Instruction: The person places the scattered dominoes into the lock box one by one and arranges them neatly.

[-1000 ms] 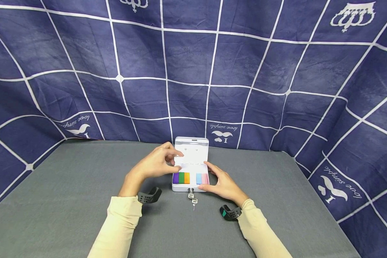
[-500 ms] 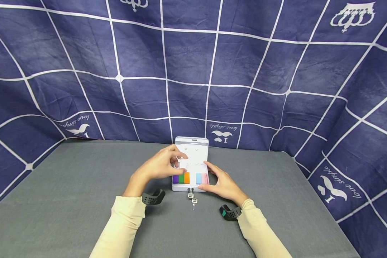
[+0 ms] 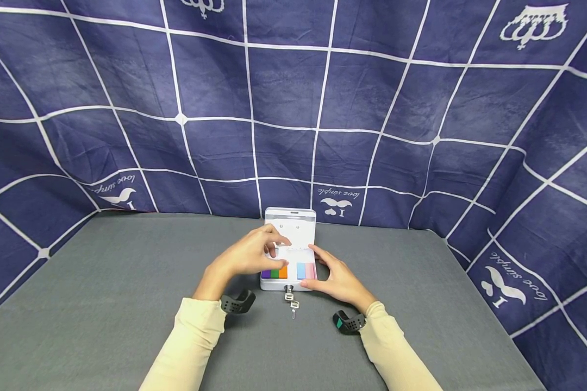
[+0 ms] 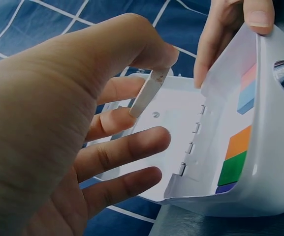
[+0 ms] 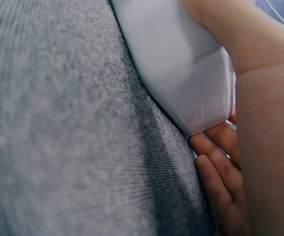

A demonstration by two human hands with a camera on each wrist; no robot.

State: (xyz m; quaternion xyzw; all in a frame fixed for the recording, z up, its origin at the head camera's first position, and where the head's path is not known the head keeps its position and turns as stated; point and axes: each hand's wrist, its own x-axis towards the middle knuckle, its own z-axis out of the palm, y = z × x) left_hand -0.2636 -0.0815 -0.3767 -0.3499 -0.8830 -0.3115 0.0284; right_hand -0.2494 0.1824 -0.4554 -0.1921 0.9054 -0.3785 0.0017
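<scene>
A white metal lock box (image 3: 274,285) stands with its lid (image 3: 300,233) raised. Over its left half is my left hand (image 3: 254,252); in the left wrist view, thumb and fingers pinch a thin white block (image 4: 150,93). My right hand (image 3: 339,279) grips the box's right side, thumb at the front edge and fingers toward the back. Inside, along the front wall, lie purple (image 4: 225,188), green (image 4: 233,168) and orange (image 4: 239,143) blocks, partly covered by my left hand in the head view. Light blue (image 3: 301,270) and pink (image 3: 310,270) blocks lie at the right.
Keys (image 3: 294,307) hang from the lock (image 3: 288,288) on the box's front. Grey cloth (image 3: 102,304) covers the table. Behind it hangs a blue curtain (image 3: 288,152) with white lines. Black bands (image 3: 238,302) sit on both wrists.
My left hand has moved rightward and slightly down, further over the box's inside, and now hides part of the purple, green and orange blocks. The right hand stays on the box.
</scene>
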